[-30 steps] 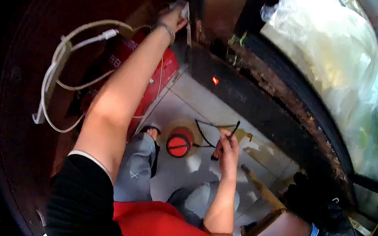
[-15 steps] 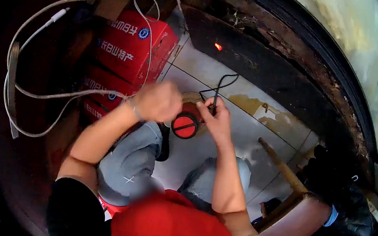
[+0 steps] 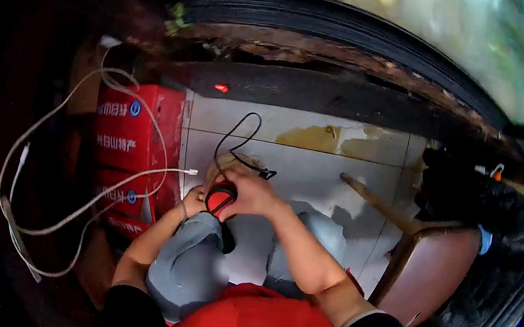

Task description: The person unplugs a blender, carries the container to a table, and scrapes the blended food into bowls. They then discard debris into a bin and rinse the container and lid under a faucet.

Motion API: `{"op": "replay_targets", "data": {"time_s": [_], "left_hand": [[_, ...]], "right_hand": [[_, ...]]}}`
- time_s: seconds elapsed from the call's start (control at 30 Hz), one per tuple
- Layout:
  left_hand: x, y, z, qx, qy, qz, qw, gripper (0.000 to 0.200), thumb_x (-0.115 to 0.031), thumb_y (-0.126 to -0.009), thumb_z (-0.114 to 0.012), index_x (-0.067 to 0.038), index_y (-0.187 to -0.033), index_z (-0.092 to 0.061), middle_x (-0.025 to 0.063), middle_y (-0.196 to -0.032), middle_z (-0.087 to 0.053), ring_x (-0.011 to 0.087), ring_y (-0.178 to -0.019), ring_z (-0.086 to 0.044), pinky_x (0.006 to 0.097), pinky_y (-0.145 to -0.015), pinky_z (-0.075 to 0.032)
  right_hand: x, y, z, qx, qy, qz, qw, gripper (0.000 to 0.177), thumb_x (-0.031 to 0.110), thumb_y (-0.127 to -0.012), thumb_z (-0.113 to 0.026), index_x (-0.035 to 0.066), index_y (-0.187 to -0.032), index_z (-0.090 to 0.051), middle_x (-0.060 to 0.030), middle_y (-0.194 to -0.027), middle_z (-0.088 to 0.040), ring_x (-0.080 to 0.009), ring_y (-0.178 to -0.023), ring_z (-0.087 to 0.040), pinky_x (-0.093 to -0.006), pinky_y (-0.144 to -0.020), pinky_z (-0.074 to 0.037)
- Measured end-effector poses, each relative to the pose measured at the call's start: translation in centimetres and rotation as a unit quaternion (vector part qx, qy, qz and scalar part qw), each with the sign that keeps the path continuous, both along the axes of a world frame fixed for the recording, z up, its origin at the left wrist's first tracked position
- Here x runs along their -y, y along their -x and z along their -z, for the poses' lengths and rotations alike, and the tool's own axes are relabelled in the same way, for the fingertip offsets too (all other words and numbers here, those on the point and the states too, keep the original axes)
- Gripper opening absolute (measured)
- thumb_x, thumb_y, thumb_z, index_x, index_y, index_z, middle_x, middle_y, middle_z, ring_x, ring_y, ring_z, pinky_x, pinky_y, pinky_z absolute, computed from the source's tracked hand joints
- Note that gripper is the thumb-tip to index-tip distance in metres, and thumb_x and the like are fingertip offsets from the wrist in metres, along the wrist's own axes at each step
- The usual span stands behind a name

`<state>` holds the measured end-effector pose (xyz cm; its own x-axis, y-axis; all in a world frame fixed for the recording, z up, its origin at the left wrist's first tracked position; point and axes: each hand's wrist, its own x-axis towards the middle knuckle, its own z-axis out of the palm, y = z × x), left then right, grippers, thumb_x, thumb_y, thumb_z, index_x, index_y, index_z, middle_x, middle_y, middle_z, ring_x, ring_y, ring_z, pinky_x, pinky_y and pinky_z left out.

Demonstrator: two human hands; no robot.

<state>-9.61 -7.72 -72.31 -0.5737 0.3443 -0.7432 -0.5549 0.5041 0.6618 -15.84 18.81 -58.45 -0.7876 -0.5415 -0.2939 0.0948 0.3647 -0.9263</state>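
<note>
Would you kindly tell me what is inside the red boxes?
The contents of the red boxes are covered by their printed outer sides. Only those sides show, with a pale cable passing across them.

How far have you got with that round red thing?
Done, it seems: the right hand has hold of the round red-and-black thing. In hand: the left hand is close beside it, its fingers partly hidden. Loose ends left: the white plug is joined to nothing, and the black cable loops loosely.
</note>
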Motion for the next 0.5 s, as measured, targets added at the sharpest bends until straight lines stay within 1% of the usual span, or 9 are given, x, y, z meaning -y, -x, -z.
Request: {"op": "replay_targets", "data": {"time_s": [0.07, 0.1, 0.17, 0.2, 0.27, 0.33, 0.4, 0.47, 0.5], "left_hand": [[-1.3, 2.1, -2.7, 0.031, -0.100, 0.099, 0.990, 0.030, -0.011, -0.071, -0.067, -0.003, -0.098, -0.055, 0.0049, -0.089, -0.062, 0.0109, -0.084, -0.055, 0.0262, -0.077, -0.044], [-0.7, 1.6, -2.0, -0.039, -0.041, 0.188, 0.981, 0.030, -0.012, -0.075, -0.062, -0.003, -0.103, -0.057, 0.0051, -0.096, -0.062, 0.0152, -0.089, -0.056, 0.0271, -0.082, -0.042], [2.7, -0.3, 3.4, -0.087, -0.042, 0.225, 0.970, 0.031, -0.012, -0.075, -0.061, -0.005, -0.105, -0.056, 0.0060, -0.097, -0.062, 0.0176, -0.091, -0.056, 0.0278, -0.083, -0.041], [2.4, -0.2, 3.4, -0.137, -0.045, 0.244, 0.959, 0.033, -0.011, -0.075, -0.059, -0.007, -0.107, -0.056, 0.0069, -0.098, -0.061, 0.0200, -0.093, -0.056, 0.0286, -0.085, -0.041], [1.3, 0.1, 1.1, -0.130, -0.044, 0.213, 0.967, 0.035, -0.010, -0.075, -0.058, -0.011, -0.109, -0.056, 0.0084, -0.104, -0.059, 0.0235, -0.099, -0.053, 0.0308, -0.088, -0.039], [-0.4, 0.6, -2.3, -0.050, -0.026, 0.147, 0.988, 0.037, -0.009, -0.074, -0.057, -0.011, -0.111, -0.054, 0.0090, -0.108, -0.057, 0.0232, -0.106, -0.048, 0.0317, -0.092, -0.034], [-0.1, 0.5, -1.7, -0.015, 0.014, 0.158, 0.987, 0.039, -0.008, -0.074, -0.057, -0.009, -0.114, -0.053, 0.0065, -0.110, -0.055, 0.0210, -0.110, -0.044, 0.0314, -0.095, -0.031], [-0.3, -0.8, -1.3, 0.027, -0.117, -0.051, 0.991, 0.041, -0.005, -0.075, -0.056, -0.006, -0.116, -0.050, 0.0034, -0.114, -0.053, 0.0188, -0.110, -0.043, 0.0308, -0.095, -0.030], [-0.8, -0.7, -1.5, 0.031, -0.118, -0.044, 0.992, 0.041, -0.005, -0.075, -0.056, -0.006, -0.116, -0.050, 0.0034, -0.114, -0.053, 0.0188, -0.110, -0.043, 0.0308, -0.095, -0.030]], "right_hand": [[0.3, -0.7, -0.6, -0.024, -0.058, -0.006, 0.998, 0.077, 0.034, -0.045, -0.080, 0.006, -0.109, -0.047, -0.0124, -0.107, -0.050, -0.0323, -0.097, -0.052, -0.0375, -0.081, -0.044], [0.6, -0.9, -1.0, -0.046, -0.113, -0.038, 0.992, 0.082, 0.033, -0.044, -0.080, 0.007, -0.112, -0.044, -0.0118, -0.111, -0.048, -0.0321, -0.097, -0.051, -0.0380, -0.081, -0.045], [0.8, -0.4, -1.6, -0.011, -0.120, -0.052, 0.991, 0.084, 0.031, -0.043, -0.081, 0.007, -0.114, -0.042, -0.0111, -0.113, -0.047, -0.0312, -0.098, -0.051, -0.0383, -0.080, -0.045], [0.6, -0.3, -2.1, 0.021, -0.129, -0.082, 0.988, 0.086, 0.029, -0.042, -0.081, 0.007, -0.115, -0.040, -0.0104, -0.115, -0.045, -0.0303, -0.099, -0.051, -0.0386, -0.079, -0.046], [0.1, -0.3, -3.5, 0.010, -0.149, -0.060, 0.987, 0.085, 0.027, -0.042, -0.081, 0.007, -0.113, -0.041, -0.0101, -0.114, -0.045, -0.0304, -0.100, -0.051, -0.0391, -0.078, -0.046], [0.4, -0.8, -4.0, 0.005, -0.169, -0.035, 0.985, 0.083, 0.025, -0.041, -0.081, 0.007, -0.112, -0.042, -0.0098, -0.114, -0.045, -0.0305, -0.101, -0.050, -0.0397, -0.077, -0.047], [1.4, -1.3, -4.1, -0.007, -0.253, 0.046, 0.966, 0.081, 0.021, -0.040, -0.080, 0.008, -0.111, -0.044, -0.0092, -0.112, -0.046, -0.0306, -0.102, -0.049, -0.0410, -0.077, -0.046], [2.1, -2.1, -4.8, -0.038, -0.284, 0.122, 0.950, 0.079, 0.022, -0.041, -0.078, 0.010, -0.112, -0.044, -0.0085, -0.110, -0.046, -0.0305, -0.099, -0.047, -0.0418, -0.076, -0.045], [2.1, -2.3, -5.1, -0.043, -0.284, 0.187, 0.939, 0.079, 0.023, -0.042, -0.077, 0.010, -0.113, -0.045, -0.0083, -0.108, -0.047, -0.0298, -0.097, -0.047, -0.0419, -0.076, -0.044]]}}
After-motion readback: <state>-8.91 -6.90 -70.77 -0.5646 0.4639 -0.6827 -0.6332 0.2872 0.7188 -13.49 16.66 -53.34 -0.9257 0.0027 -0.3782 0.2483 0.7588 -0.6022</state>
